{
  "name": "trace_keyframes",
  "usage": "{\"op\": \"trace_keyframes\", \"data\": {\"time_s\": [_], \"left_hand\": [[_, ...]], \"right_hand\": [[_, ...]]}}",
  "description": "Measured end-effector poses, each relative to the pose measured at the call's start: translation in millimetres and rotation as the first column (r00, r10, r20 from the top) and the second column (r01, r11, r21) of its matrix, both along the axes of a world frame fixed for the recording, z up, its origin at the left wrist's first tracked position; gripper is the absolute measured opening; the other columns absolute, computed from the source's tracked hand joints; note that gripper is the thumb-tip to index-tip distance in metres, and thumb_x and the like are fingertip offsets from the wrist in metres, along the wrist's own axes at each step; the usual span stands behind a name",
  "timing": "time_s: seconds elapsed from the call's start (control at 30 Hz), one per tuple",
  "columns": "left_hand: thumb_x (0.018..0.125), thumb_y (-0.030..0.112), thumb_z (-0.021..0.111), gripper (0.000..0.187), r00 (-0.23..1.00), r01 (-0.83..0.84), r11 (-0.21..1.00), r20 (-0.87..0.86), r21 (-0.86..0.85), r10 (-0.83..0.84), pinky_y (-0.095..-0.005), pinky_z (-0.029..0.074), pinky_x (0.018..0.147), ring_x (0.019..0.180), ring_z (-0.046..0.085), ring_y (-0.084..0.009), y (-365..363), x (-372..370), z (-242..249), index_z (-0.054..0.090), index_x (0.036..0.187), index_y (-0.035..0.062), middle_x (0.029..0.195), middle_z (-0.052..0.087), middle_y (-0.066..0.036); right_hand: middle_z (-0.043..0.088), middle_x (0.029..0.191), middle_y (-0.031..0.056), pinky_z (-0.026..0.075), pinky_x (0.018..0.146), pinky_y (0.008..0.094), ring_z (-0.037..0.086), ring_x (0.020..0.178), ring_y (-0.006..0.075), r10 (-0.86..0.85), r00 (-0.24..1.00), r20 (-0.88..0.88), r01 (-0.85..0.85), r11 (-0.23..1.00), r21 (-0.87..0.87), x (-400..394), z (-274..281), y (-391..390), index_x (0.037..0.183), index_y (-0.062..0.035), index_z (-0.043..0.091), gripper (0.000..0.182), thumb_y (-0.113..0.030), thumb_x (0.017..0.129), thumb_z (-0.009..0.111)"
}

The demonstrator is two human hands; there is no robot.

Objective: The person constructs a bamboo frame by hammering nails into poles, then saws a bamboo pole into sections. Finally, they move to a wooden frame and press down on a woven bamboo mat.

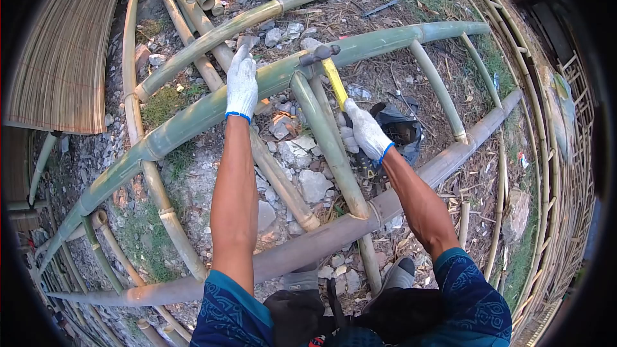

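Grey pole lies by the feet, a strut running from it to the green pole, gloved right hand clamped on the hammer, its head at the strut's far end, gloved left hand over the green pole, grip unclear, pale pole beyond.

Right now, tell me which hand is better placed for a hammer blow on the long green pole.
Right, most likely: the right hand grips the hammer, its head over the green pole. The left hand appears to rest on that pole, away from the hammer.
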State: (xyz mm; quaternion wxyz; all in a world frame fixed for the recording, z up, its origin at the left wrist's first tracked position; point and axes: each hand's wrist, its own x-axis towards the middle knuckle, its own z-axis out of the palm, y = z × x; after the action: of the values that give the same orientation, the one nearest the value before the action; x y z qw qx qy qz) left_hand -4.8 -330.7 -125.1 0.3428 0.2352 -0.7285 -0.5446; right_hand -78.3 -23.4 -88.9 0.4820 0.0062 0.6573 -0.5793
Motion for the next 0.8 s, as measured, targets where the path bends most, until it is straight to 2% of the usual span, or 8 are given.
{"op": "trace_keyframes", "data": {"time_s": [0.1,0.13,0.23,0.37,0.4,0.53,0.7,0.8], "left_hand": [[0.112,0.008,0.05,0.047,0.989,0.091,0.975,-0.129,0.2,-0.066,-0.0334,0.038,0.123,0.145,0.051,-0.026,-6,-1,-13,0.044,0.157,-0.0054,0.157,0.053,-0.017],[0.112,0.007,0.048,0.047,0.996,0.081,0.997,0.027,0.012,-0.082,-0.0334,0.039,0.123,0.146,0.051,-0.0269,-11,3,-14,0.043,0.157,-0.006,0.157,0.052,-0.016],[0.11,0.009,0.053,0.047,0.998,0.036,0.998,-0.062,0.044,-0.033,-0.0353,0.042,0.12,0.141,0.056,-0.0276,-15,-5,-20,0.048,0.155,-0.0046,0.154,0.056,-0.019],[0.109,0.01,0.056,0.049,0.995,0.038,0.97,0.097,-0.24,-0.015,-0.0364,0.043,0.119,0.14,0.058,-0.029,-24,0,-26,0.047,0.154,-0.0058,0.154,0.057,-0.022],[0.109,0.01,0.056,0.049,0.997,0.045,0.996,0.061,-0.071,-0.04,-0.0364,0.043,0.119,0.14,0.058,-0.029,-13,3,-12,0.046,0.155,-0.0061,0.155,0.056,-0.022],[0.109,0.009,0.056,0.05,0.997,0.027,0.995,0.072,-0.096,-0.02,-0.0365,0.044,0.119,0.139,0.059,-0.0291,-9,1,-6,0.046,0.155,-0.0057,0.153,0.057,-0.021],[0.108,0.003,0.057,0.047,0.988,0.024,0.992,0.156,-0.127,-0.004,-0.0344,0.046,0.118,0.14,0.059,-0.0294,-8,7,4,0.047,0.153,-0.0077,0.156,0.054,-0.02],[0.108,0.004,0.058,0.048,0.991,0.026,0.991,0.13,-0.131,-0.008,-0.0345,0.047,0.117,0.14,0.059,-0.0298,-6,5,7,0.047,0.153,-0.0074,0.157,0.053,-0.022]], "right_hand": [[0.042,0.062,-0.0043,0.03,0.041,0.0301,0.036,0.044,0.0105,-0.236,0.97,0.063,0.242,0.962,-0.129,-6,2,-3,0.093,-0.0137,0.051,0.054,-0.065,0.109,0.044],[0.041,0.062,-0.0044,0.03,0.041,0.0306,0.035,0.044,0.0108,-0.286,0.954,0.089,0.297,0.941,-0.163,-2,3,-7,0.091,-0.0144,0.05,0.055,-0.066,0.109,0.043],[0.04,0.062,-0.0045,0.031,0.041,0.032,0.035,0.044,0.011,0.035,0.999,0.038,-0.035,0.999,-0.007,9,7,-5,0.088,-0.0148,0.049,0.053,-0.063,0.11,0.043],[0.04,0.062,-0.0048,0.032,0.042,0.0314,0.035,0.045,0.0107,-0.213,0.973,0.089,0.223,0.968,-0.114,4,8,-1,0.088,-0.0141,0.051,0.055,-0.064,0.11,0.043],[0.041,0.063,-0.0048,0.032,0.043,0.0308,0.035,0.046,0.0103,-0.242,0.964,0.113,0.256,0.958,-0.133,3,7,-4,0.089,-0.0127,0.052,0.057,-0.066,0.109,0.043],[0.046,0.064,-0.0029,0.035,0.044,0.0313,0.039,0.047,0.0106,0.167,0.974,-0.151,-0.152,0.983,0.104,-7,6,-4,0.091,-0.0106,0.055,0.058,-0.065,0.109,0.044],[0.048,0.064,-0.0016,0.037,0.041,0.0311,0.039,0.045,0.0116,-0.179,0.983,0.049,0.182,0.982,-0.055,9,5,-16,0.093,-0.0104,0.056,0.056,-0.063,0.11,0.044],[0.047,0.063,-0.0017,0.034,0.041,0.0312,0.039,0.044,0.0122,-0.06,0.99,-0.128,0.067,0.996,0.05,11,2,-15,0.093,-0.01,0.056,0.056,-0.062,0.11,0.045]]}}
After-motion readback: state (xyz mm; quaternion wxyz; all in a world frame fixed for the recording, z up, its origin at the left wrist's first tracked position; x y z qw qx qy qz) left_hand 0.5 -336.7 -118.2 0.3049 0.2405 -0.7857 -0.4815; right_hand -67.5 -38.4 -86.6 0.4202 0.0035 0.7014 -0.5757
